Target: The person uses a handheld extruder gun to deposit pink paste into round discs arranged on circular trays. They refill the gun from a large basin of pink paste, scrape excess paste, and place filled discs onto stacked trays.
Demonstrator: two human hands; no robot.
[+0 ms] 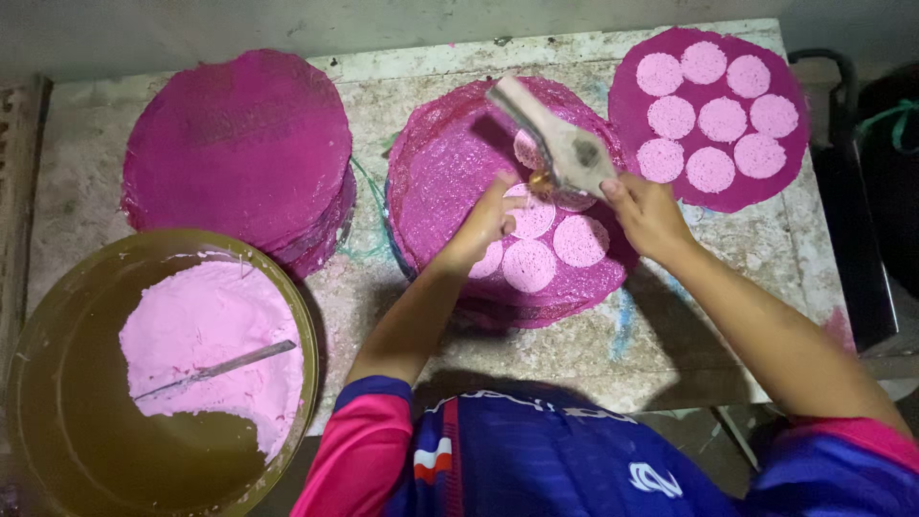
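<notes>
Nearest the lens, a round olive-green basin (pixel 57 383) of pale pink paste sat at lower left, a thin metal spatula (pixel 215 369) resting in it within reach; at centre frame, the left hand (pixel 483 225) pressed curled fingers onto the magenta round mat (pixel 450 163) atop a stack, steadying it; the right hand (pixel 646 211) clenched a worn wooden-handled stamping tool (pixel 560 139), angled over the pale pink discs (pixel 531 263); a filled mat (pixel 713 105) lay upper right on the tabletop (pixel 670 354), set aside.

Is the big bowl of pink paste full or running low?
Partly full. The pink paste covers only part of the bowl, with bare olive wall showing around it; a spatula lies in it.
</notes>
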